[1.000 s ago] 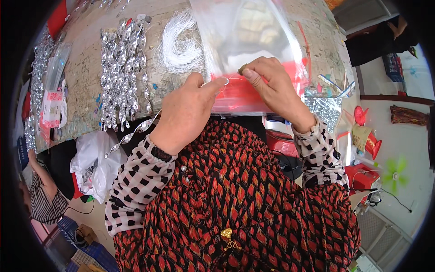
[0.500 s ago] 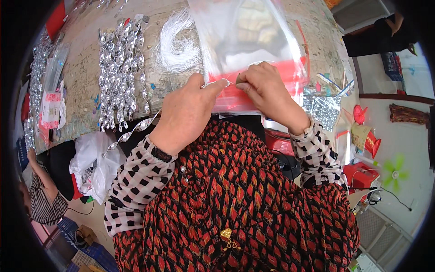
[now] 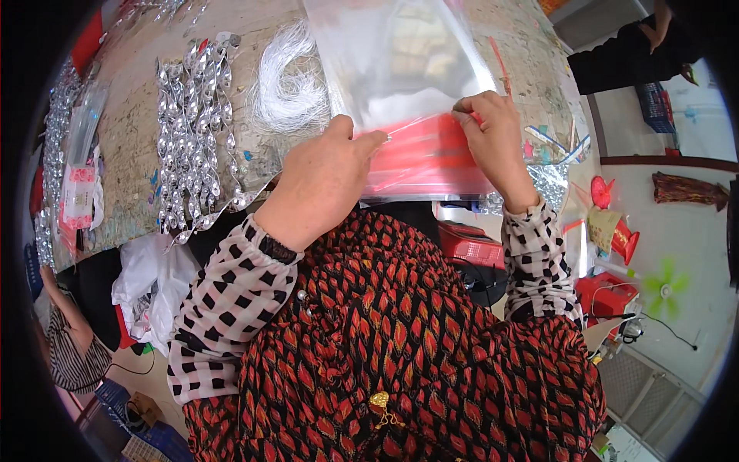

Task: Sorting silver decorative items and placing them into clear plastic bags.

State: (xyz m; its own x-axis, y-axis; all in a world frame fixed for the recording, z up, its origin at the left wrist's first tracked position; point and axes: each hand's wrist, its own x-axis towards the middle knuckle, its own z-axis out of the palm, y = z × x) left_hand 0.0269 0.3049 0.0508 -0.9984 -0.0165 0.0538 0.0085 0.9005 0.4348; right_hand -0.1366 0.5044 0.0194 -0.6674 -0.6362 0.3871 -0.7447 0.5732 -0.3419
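Note:
My left hand point(image 3: 323, 173) is closed, pinching at the fingertips the end of a silver twisted strip point(image 3: 212, 221) that trails from under the palm over the table edge. From that pinch a thin white string point(image 3: 422, 122) runs to my right hand point(image 3: 494, 142), whose thumb and forefinger are pressed together on it. Beneath both hands lies a stack of clear plastic bags point(image 3: 385, 73) with a red band along the near end. Just beyond my left hand is a loose hank of white string point(image 3: 286, 85). The knot area at the left fingertips is too small to make out.
Several silver twisted strips point(image 3: 192, 131) lie in a row on the worn table point(image 3: 131, 123). Packed bags point(image 3: 79, 185) and silver garland point(image 3: 52, 154) lie at the far left. A white plastic bag point(image 3: 158, 285) hangs below the edge. Other people are at both sides.
My right hand has moved right, away from my left, drawing the string out between them. My left hand stays nearly in place, still pinching. The whole view has shifted slightly.

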